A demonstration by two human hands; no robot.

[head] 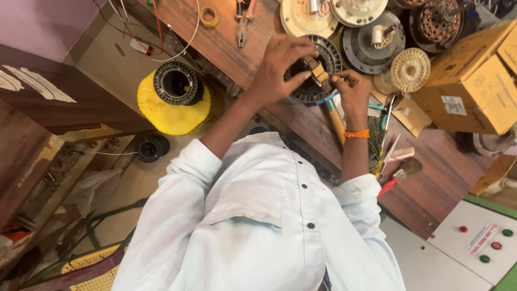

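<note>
- Head view, looking straight down over a pale shirt: the left hand (277, 67) sits upper middle of the frame, fingers curled and pinching a small tan wooden block (319, 71) from the left side.
- The right hand (350, 86), with an orange thread band at the wrist, is closed on the same block from the lower right, so both hands grip it together.
- That block sits right over the dark ring-shaped stator core (315, 70), at the rim of its bore, upper middle on the wooden bench (431, 172).
- My take on doing this bit well: keep the block square to the slot, hold the core from rocking, and press evenly with both thumbs instead of levering 1 corner, since the slot teeth look thin and would bend or nick whatever goes in.
- Materials: the core is dull grey-black laminated metal with fine radial teeth, the block is matte bare wood with squared edges.
- A wooden-handled tool (336, 121) lies just below the core, pointing toward the body.
- Lower left of the hands, a 2nd toothed stator ring (176, 82) rests on a bright yellow round tub (172, 110).
- Upper right: a cream ribbed plastic spool (410, 69), round metal motor covers, and cardboard boxes (468, 86).
- Top middle: orange-handled pliers (243, 21) and a yellow tape roll (209, 16).
</note>
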